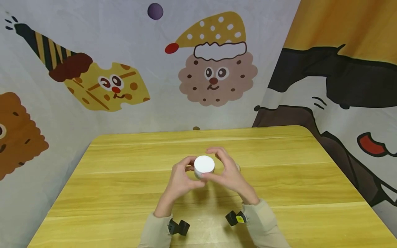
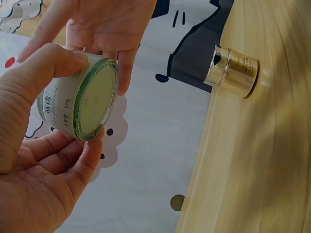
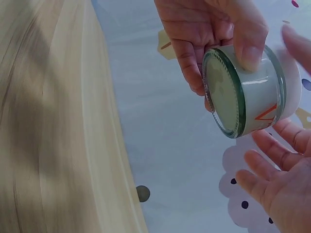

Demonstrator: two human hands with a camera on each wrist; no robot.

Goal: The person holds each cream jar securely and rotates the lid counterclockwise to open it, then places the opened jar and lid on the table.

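Left fingers (image 2: 90, 158) grip one jar (image 2: 63, 102); right fingers (image 3: 277, 149) loose, contact unclear; one gold container (image 2: 241, 70).

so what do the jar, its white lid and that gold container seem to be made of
Jar: glossy, likely glass, from its see-through, greenish base edge; clear plastic possible.
White lid: probably plastic, smooth and opaque, no metallic glint.
Gold container: mirror-like shine suggests metal, or plastic with metallic coating.

The squat white glass jar (image 3: 261, 94) is gleaming smoothly, the gold metallic cylinder (image 2: 239, 73) is shining glossily, the yellow round-cornered wood-grain bench (image 1: 124, 186) is looking satiny.
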